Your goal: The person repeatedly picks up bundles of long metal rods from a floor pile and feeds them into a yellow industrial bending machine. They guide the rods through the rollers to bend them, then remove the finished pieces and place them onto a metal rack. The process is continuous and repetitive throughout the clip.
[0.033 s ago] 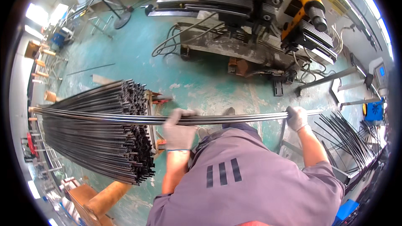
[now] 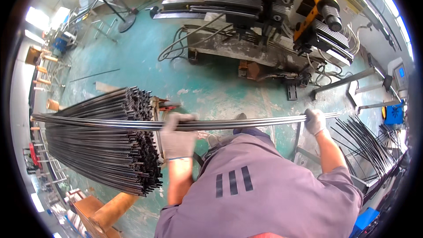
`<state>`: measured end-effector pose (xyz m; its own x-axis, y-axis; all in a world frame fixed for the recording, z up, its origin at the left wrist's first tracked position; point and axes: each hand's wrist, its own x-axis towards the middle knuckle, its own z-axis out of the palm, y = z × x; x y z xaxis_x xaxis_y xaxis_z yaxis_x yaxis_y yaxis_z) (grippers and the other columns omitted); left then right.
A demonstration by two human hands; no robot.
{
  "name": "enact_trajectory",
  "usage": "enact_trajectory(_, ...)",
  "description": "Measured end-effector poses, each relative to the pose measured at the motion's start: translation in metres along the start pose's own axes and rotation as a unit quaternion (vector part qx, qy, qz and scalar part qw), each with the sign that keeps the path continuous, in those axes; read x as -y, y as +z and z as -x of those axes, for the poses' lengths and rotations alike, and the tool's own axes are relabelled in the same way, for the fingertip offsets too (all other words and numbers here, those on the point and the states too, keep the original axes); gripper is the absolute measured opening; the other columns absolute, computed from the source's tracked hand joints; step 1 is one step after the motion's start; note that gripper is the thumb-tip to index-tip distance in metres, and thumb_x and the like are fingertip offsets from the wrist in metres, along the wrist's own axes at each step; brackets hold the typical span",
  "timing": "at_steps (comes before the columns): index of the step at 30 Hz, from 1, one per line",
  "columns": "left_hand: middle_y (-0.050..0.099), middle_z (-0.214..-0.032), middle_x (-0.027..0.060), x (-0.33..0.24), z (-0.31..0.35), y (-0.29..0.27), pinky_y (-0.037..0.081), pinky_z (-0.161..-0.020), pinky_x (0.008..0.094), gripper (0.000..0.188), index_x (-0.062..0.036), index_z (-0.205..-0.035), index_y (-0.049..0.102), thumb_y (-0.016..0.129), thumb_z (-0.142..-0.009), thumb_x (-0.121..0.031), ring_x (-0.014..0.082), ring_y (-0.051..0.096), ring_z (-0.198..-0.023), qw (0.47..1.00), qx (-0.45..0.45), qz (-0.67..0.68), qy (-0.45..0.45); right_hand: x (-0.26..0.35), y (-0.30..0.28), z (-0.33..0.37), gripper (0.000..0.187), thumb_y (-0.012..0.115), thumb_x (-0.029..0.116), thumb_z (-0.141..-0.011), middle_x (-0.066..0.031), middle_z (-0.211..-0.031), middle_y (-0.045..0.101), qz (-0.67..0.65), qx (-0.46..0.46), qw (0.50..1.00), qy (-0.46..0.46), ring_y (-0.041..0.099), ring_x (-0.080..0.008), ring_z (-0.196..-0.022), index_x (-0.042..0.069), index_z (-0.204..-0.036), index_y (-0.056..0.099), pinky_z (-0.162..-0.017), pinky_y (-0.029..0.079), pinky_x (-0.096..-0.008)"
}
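Note:
A handful of long, thin metal rods (image 2: 238, 124) stretches across in front of my body, bowed by the lens. My left hand (image 2: 178, 140), in a pale work glove and somewhat blurred, is closed round them near the end of the big stack. Close to their right end my gloved right hand (image 2: 315, 122) grips the same rods. Their left part passes over a large stack of dark rods (image 2: 101, 154), whose uneven ends face me; whether they touch it I cannot tell.
Ahead stands a machine (image 2: 251, 46) with yellow-and-black heads and loose cables. More dark rods (image 2: 365, 143) lie spread on a rack at the right, near a blue box (image 2: 393, 115). A cardboard tube (image 2: 114, 211) sits at the lower left.
My left hand has slid left along the rods, toward the stack. My right hand has barely moved, only slightly right.

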<state>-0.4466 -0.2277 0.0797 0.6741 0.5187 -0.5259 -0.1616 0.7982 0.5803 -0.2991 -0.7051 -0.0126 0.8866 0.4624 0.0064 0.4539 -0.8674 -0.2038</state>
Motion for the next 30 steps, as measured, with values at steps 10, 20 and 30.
enact_trajectory(10, 0.053, -0.082, 0.0028, -0.043, -0.026, 0.124, 0.045, -0.081, 0.0384, 0.012, -0.0054, -0.103, 0.055, 0.054, -0.099, -0.017, 0.0159, 0.049, -0.071, 0.973, 0.194, -0.005, 0.123, 0.013, -0.013, -0.057, 0.069, 0.062, -0.013, -0.072, -0.0194, -0.121, 0.06, -0.605, -0.419, 0.499, 0.458, 0.061, -0.0275, -0.105, -0.003, -0.137, 0.042, -0.093, 0.05, -0.0361)
enact_trajectory(20, 0.062, -0.094, 0.0128, -0.056, -0.109, 0.198, 0.041, -0.104, 0.0528, 0.023, 0.0027, -0.113, 0.055, 0.057, -0.094, -0.009, 0.0302, 0.06, -0.092, 0.942, 0.305, -0.072, 0.12, 0.045, 0.002, -0.135, 0.017, 0.057, 0.008, -0.096, -0.0157, -0.103, 0.067, -0.89, -0.251, 0.232, 0.301, 0.066, -0.0273, -0.099, -0.003, -0.109, 0.059, -0.088, 0.057, -0.0371)
enact_trajectory(30, 0.059, -0.102, 0.0143, -0.195, -0.313, 0.166, 0.048, -0.098, 0.0439, 0.021, 0.0074, -0.11, 0.054, 0.055, -0.091, -0.001, 0.0272, 0.059, -0.096, 0.955, 0.279, -0.002, 0.096, 0.057, -0.055, -0.203, 0.028, 0.049, 0.009, -0.1, -0.0205, -0.113, 0.062, -0.831, -0.403, 0.281, 0.262, 0.062, -0.0321, -0.106, -0.01, -0.121, 0.052, -0.1, 0.051, -0.0413)
